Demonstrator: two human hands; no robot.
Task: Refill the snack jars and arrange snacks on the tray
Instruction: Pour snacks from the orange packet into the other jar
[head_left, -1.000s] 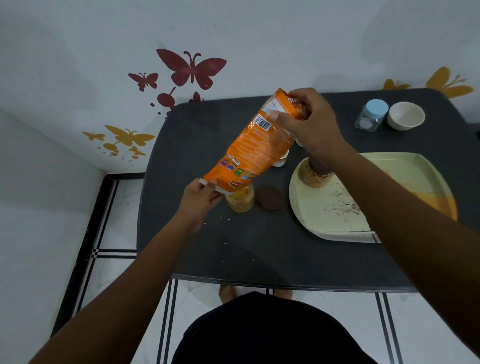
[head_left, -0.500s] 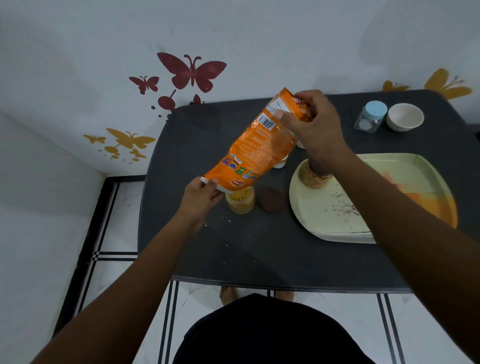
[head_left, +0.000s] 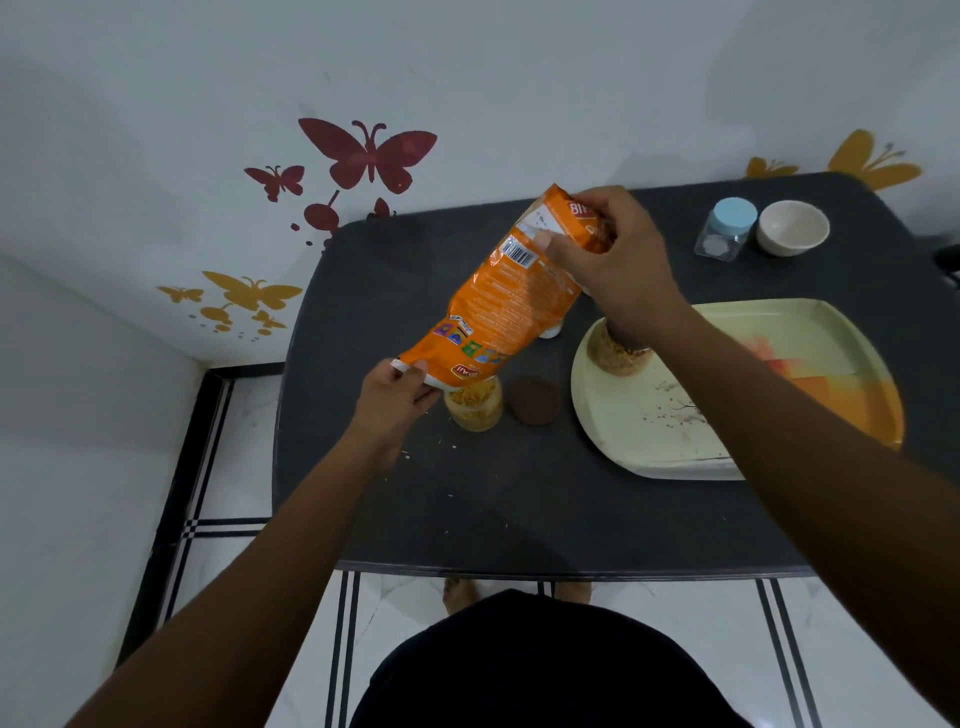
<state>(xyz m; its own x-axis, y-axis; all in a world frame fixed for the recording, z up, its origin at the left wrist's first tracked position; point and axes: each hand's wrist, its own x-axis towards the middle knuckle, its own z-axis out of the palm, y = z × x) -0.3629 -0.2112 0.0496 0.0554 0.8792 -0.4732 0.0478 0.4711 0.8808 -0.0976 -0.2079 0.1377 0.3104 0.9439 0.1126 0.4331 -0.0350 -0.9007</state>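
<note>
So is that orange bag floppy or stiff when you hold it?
Probably floppy: the orange snack packet sags between the right hand and left hand. Likely light, since fingertips alone hold it. Its glossy film may be slippery.

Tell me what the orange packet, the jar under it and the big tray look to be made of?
The orange packet looks like thin printed plastic film: it creases and bends where both hands hold it. The jar is clear, since the yellow snack shows through its wall; glass or plastic, I cannot tell. The tray seems smooth moulded plastic, perhaps melamine, with a printed picture and a raised rim.
</note>
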